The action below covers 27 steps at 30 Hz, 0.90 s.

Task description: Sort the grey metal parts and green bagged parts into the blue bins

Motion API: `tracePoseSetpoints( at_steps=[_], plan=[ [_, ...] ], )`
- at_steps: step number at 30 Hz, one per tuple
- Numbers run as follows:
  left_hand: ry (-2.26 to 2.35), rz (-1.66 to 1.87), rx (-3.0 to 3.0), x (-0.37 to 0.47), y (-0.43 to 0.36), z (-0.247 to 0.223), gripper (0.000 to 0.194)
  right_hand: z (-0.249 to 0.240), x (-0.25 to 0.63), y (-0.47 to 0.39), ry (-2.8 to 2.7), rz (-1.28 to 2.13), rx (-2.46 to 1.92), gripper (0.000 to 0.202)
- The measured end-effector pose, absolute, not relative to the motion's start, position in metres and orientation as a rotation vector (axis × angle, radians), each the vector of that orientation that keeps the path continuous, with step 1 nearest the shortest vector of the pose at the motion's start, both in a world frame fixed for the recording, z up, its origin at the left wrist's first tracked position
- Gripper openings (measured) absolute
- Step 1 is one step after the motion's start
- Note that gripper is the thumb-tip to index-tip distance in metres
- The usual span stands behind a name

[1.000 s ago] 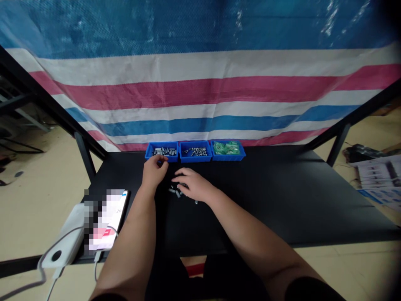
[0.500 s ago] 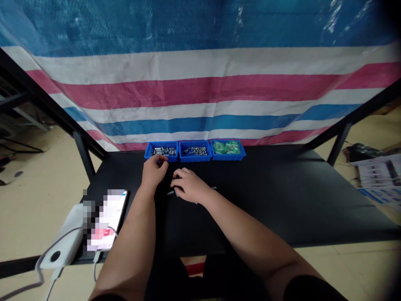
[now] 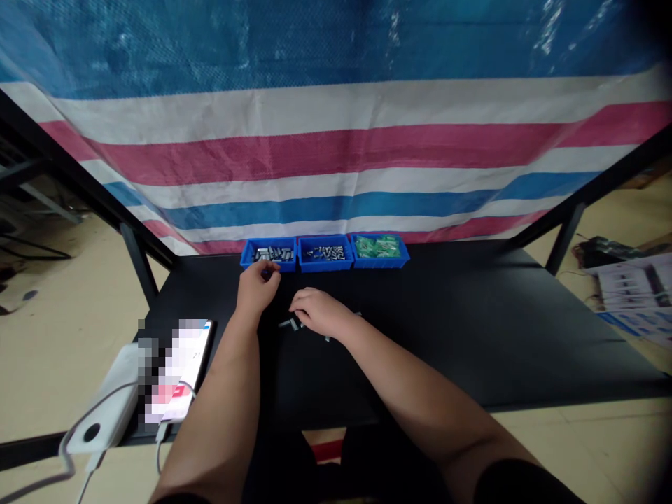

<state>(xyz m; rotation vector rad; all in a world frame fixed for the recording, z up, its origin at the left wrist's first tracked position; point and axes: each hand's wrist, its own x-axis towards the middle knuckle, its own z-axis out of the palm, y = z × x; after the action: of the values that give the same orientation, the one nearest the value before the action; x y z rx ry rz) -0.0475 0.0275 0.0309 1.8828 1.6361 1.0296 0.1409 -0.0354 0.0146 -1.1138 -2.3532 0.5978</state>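
My left hand (image 3: 257, 288) hovers at the front of the left blue bin (image 3: 286, 267), its thumb and index finger curled together. Whatever those fingertips may hold is too small to make out. My right hand (image 3: 319, 311) is low over the black table, fingers pinched and pointing left; their grip is hidden. Beside and under it lie loose metal pieces (image 3: 294, 324), short and cylinder-like, partly covered by the hand. Silver metal pieces (image 3: 273, 253) fill the left bin, and smaller metal parts (image 3: 330, 253) lie in the middle blue bin (image 3: 325, 266).
The right blue bin (image 3: 381, 263) holds green-tinted clear packets (image 3: 378, 246). At the table's left stand a lit phone (image 3: 197, 357) and a white power bank (image 3: 105, 399) with cables. A striped tarp (image 3: 336, 154) rises behind the black table (image 3: 472, 329).
My right hand's fingers have drawn together and shifted slightly, uncovering metal pieces on the table. My left hand stays almost where it was.
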Motion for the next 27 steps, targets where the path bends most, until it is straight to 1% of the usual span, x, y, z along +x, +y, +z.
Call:
tracePoseSetpoints(
  at_steps=[7, 13, 15, 17, 19, 21, 23, 25, 27],
  plan=[
    [1.647, 1.011, 1.868, -0.047, 0.027, 0.032, 0.023, 0.022, 0.15, -0.038, -2.311, 0.674, -1.24, 0.021],
    [1.632, 0.989, 1.908, -0.048, 0.024, 0.039, 0.021, 0.026, 0.165, -0.038, -2.26, 0.688, -1.147, 0.02],
    [1.592, 0.859, 1.96, -0.054, 0.022, 0.045, 0.018, 0.027, 0.173, -0.035, -2.148, 0.681, -1.126, 0.017],
    [1.493, 0.627, 2.014, -0.062, 0.018, 0.051, 0.018, 0.027, 0.181, -0.029, -1.937, 0.622, -1.139, 0.015],
    [1.364, 0.377, 2.019, -0.069, 0.014, 0.056, 0.023, 0.027, 0.188, -0.024, -1.67, 0.539, -1.157, 0.016],
    [1.27, 0.168, 1.978, -0.073, 0.01, 0.058, 0.034, 0.025, 0.192, -0.02, -1.471, 0.488, -1.167, 0.028],
    [1.244, 0.031, 1.955, -0.073, 0.006, 0.059, 0.043, 0.022, 0.194, -0.019, -1.403, 0.479, -1.18, 0.044],
    [1.263, -0.039, 1.977, -0.069, 0.003, 0.06, 0.04, 0.02, 0.196, -0.02, -1.421, 0.481, -1.218, 0.05],
    [1.27, -0.071, 2.0, -0.065, 0.001, 0.06, 0.027, 0.019, 0.198, -0.021, -1.461, 0.476, -1.27, 0.044]
  ],
)
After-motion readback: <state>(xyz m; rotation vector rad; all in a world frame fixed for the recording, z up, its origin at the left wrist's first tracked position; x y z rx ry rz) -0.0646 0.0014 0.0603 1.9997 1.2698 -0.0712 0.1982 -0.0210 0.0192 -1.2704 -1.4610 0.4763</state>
